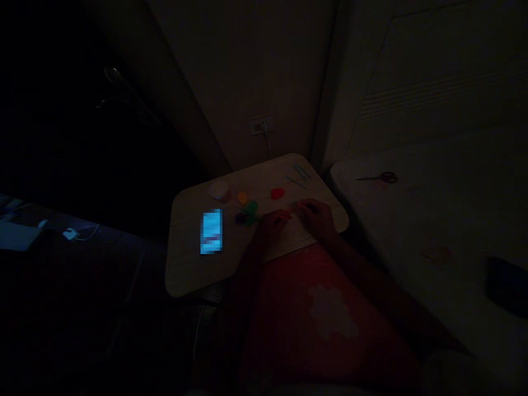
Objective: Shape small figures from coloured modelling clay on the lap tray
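The scene is very dark. My left hand is over the near part of a small wooden-topped table, its fingers curled round a small reddish piece that is hard to make out. Close by on the right, my right hand has its fingertips pinched together; whatever they hold is too dim to name. Beyond the hands lies a bright red lump that looks soft. Left of my left hand are green lumps, a dark purplish lump and an orange lump.
A lit phone lies on the table's left, with a pale round container behind it. Several thin sticks lie at the back right. Scissors rest on a pale surface to the right. A wall socket holds a plug.
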Tool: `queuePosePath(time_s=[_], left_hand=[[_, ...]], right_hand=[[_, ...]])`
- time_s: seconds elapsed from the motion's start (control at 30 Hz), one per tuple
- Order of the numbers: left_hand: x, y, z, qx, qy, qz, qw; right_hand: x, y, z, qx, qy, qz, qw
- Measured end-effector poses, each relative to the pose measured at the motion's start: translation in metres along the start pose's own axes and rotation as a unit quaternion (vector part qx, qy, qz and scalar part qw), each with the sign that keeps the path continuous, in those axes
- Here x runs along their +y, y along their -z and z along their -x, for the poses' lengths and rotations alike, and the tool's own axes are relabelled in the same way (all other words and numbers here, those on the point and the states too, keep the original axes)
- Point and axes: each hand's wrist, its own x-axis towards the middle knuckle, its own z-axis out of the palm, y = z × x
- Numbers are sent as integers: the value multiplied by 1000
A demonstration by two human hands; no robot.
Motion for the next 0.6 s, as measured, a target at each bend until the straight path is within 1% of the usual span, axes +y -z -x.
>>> queuePosePath(time_s=[0.13,0.33,0.47,0.6], left_hand=[[3,0,0,6,2,-3,1000],[1,0,0,3,-2,3,1000],[0,0,0,2,-1,-6,1000],[4,1,1,7,10,-7,1000]], right_hand=[[-4,0,1,1,-10,-4,1000],[-1,-3,2,26,-43,-71,996],[0,-2,2,28,-26,-32,999],[-1,1,2,43,-6,15,999]])
